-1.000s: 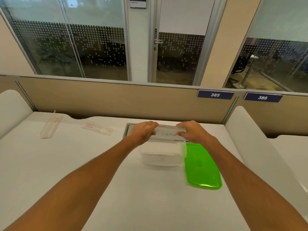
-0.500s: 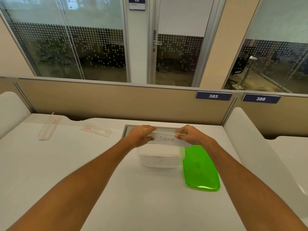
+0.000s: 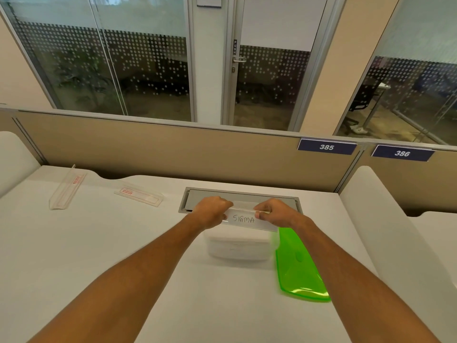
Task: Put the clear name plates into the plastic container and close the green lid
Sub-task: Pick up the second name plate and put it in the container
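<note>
Both hands, left hand [image 3: 212, 214] and right hand [image 3: 274, 213], each close a grip on one end of a clear name plate [image 3: 247, 219] handwritten "SIGMA", held above the open plastic container [image 3: 238, 246]. Beside it lies the green lid [image 3: 299, 266]. Two more plates [image 3: 139, 195] [image 3: 66, 188] with unreadable red labels rest on the surface [image 3: 99, 243]. Partition signs read "385" [image 3: 327, 147] and "386" [image 3: 402, 153].

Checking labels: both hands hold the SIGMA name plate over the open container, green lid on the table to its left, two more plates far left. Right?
Not quite. In the head view the green lid lies to the right of the plastic container, not the left. The rest stands: left hand and right hand hold the SIGMA name plate over it, two clear name plates far left.
</note>
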